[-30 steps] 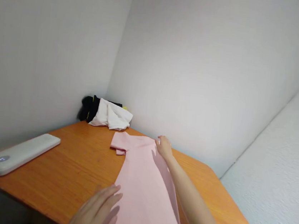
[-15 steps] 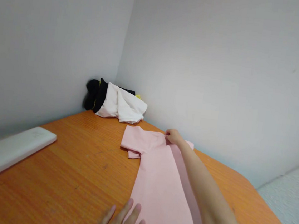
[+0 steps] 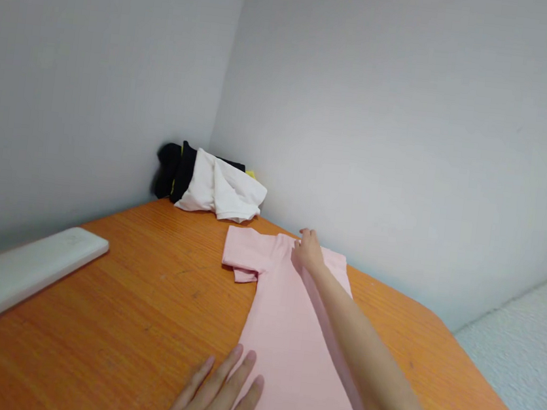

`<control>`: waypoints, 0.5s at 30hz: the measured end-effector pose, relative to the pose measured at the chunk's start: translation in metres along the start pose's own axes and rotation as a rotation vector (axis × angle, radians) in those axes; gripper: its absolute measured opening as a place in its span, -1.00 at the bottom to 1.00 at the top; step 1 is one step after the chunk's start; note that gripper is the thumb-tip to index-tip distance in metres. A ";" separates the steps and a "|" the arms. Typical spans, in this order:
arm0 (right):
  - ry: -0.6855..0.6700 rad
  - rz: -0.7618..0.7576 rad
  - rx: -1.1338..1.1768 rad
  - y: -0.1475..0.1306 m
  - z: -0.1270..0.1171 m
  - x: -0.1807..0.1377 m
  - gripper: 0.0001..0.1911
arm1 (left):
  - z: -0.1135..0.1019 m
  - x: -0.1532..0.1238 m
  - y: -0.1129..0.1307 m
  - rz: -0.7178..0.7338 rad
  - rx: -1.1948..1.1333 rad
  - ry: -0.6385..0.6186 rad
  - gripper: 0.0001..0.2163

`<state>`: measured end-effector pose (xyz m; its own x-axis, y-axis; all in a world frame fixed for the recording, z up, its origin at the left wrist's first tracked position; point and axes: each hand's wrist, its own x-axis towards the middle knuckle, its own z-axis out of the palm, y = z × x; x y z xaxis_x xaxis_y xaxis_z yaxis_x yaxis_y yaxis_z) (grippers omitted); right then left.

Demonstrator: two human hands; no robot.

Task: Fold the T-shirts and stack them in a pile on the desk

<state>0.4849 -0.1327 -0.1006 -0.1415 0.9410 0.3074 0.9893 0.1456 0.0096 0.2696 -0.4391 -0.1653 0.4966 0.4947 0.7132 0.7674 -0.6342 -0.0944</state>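
Observation:
A pink T-shirt [image 3: 288,338] lies folded lengthwise on the orange wooden table [image 3: 135,294], its short sleeve sticking out to the left. My right hand [image 3: 306,251] reaches far across to the shirt's collar end, with fingers curled down onto the cloth at the neck. My left hand [image 3: 216,399] lies flat with fingers stretched out at the near left edge of the shirt, pressing it to the table.
A heap of black and white clothes [image 3: 211,188] sits in the corner against the walls. A long white device [image 3: 19,271] lies at the table's left edge. A pale textured surface [image 3: 523,352] shows at the right.
My right hand slid a little left along the collar end. The fold at the shirt's right shoulder has shifted. My left hand stays flat on the near edge.

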 end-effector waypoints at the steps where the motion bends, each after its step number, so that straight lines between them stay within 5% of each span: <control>1: -0.009 0.000 -0.004 0.008 -0.005 -0.009 -0.58 | -0.006 0.003 0.000 0.007 0.009 -0.012 -0.58; 7: -0.098 0.119 -0.054 0.071 -0.018 -0.078 -0.53 | -0.038 0.023 0.010 -0.234 -0.077 -0.054 -0.66; 10: -0.135 0.168 -0.057 0.090 -0.015 -0.095 -0.42 | -0.047 0.052 -0.003 -0.438 -0.142 -0.199 -0.73; 15: -0.174 0.167 -0.034 0.093 -0.009 -0.097 -0.23 | -0.023 0.117 -0.038 -0.515 0.064 -0.447 -0.75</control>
<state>0.5909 -0.2134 -0.1209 0.0231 0.9900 0.1389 0.9997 -0.0240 0.0051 0.2891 -0.3702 -0.0620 0.1714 0.9301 0.3248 0.9662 -0.2231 0.1291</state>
